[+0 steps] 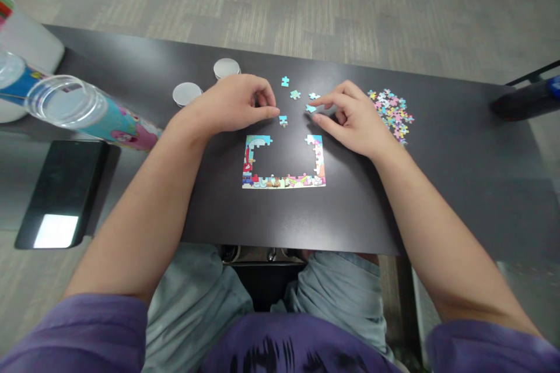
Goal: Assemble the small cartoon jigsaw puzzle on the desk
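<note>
On the dark table lies a jigsaw frame (284, 182) of joined edge pieces, with a gap along its top side. My left hand (238, 102) hovers above that frame's upper left, fingers loosely curled and thumb stretched out. Just beside its thumb tip sits a blue and white puzzle piece (283, 120). My right hand (350, 116) reaches in from the other side, its index fingertip at a light blue puzzle piece (310, 108) and its thumb apart below. Three more loose pieces lie beyond: a blue one (285, 81), a greenish one (295, 94) and a pale blue one (314, 95).
A pile of mixed puzzle pieces (396, 116) spreads right of my right hand. Two round whitish lids (186, 93) lie behind my left hand. Clear-topped printed tubes (118, 119) and a black phone-like slab (63, 192) are at the left. A dark cylindrical object (525, 99) stands far right.
</note>
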Tool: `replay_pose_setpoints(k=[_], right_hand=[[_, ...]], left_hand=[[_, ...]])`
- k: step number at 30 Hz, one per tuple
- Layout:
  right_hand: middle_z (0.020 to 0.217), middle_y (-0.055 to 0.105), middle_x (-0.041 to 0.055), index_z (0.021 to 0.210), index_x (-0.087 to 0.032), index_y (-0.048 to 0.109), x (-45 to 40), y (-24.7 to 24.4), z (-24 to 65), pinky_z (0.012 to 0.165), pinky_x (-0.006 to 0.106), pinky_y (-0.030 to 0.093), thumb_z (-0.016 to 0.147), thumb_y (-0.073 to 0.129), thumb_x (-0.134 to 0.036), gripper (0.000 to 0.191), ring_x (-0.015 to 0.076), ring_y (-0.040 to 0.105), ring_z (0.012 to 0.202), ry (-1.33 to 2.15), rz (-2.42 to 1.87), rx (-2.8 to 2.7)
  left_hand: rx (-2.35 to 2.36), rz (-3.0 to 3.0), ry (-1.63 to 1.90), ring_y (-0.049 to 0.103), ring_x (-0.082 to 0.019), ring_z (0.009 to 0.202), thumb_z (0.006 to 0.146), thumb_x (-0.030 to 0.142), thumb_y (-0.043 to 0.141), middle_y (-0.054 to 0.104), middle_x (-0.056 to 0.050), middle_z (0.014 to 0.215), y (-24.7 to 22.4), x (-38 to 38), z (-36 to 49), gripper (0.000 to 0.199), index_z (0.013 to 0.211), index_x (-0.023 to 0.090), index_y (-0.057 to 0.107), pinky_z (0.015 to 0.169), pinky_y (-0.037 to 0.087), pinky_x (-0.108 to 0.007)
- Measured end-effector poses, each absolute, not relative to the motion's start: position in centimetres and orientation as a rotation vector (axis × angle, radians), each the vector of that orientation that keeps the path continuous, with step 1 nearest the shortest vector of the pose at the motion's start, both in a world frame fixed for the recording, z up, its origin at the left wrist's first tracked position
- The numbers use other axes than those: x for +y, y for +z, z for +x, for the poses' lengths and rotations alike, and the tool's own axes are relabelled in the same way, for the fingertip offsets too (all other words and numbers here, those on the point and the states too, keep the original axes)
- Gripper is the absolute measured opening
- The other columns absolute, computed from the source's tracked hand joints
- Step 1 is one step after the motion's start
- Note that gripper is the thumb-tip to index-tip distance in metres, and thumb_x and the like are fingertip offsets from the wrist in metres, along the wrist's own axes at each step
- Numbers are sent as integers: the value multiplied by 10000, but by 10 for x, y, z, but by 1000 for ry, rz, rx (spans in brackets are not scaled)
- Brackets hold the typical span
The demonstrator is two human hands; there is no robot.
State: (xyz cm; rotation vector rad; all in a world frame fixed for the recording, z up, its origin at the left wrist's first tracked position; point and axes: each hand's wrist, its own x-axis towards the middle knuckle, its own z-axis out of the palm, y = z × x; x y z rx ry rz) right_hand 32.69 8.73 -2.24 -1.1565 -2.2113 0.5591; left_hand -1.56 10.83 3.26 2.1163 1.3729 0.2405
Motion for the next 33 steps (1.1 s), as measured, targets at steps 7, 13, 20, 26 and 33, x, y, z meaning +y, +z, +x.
replay_pose_setpoints(k=[7, 13, 20, 26, 33], right_hand=[[1374, 804, 129, 1430, -328, 961, 76, -19, 283, 984, 540, 664, 1174, 872, -434, 291, 306, 742, 966, 519, -1149, -2255], [1314, 795, 113, 1327, -316, 976, 74, -20, 270, 960, 529, 618, 1136, 905, -398, 220, 287, 687, 925, 527, -1170, -2294], [1156, 766, 73, 1193, -325, 985, 71, -14, 271, 928, 496, 593, 1047, 957, -354, 151, 266, 619, 862, 668, -1135, -2301], [1119, 754, 68, 1189, -341, 980, 66, -9, 270, 919, 502, 613, 1017, 984, -417, 188, 287, 634, 896, 755, -1155, -2313], [1133, 757, 73, 1162, -344, 959, 66, -9, 271, 968, 539, 593, 1021, 1004, -454, 184, 302, 662, 910, 776, -1169, -2381]], left_hand=[[1257, 2058, 45, 780, -289, 940, 773, 737, 938, 795, -35, 943, 35, 119, -32, 569, 1099, 275, 878, 859, 542, -397], [1251, 2078, -34, 784, -303, 954, 670, 736, 970, 801, -38, 973, 37, 118, -32, 607, 1058, 280, 871, 847, 526, -408], [1255, 2066, -102, 796, -320, 927, 714, 746, 949, 819, -30, 909, 36, 118, -29, 570, 1061, 301, 870, 828, 501, -417], [1261, 2058, -49, 792, -330, 900, 674, 719, 992, 824, -32, 869, 31, 120, -33, 504, 984, 336, 885, 802, 493, -423], [1276, 2047, -44, 797, -346, 955, 665, 691, 1003, 813, -41, 874, 31, 120, -32, 497, 998, 336, 904, 830, 513, -427]])
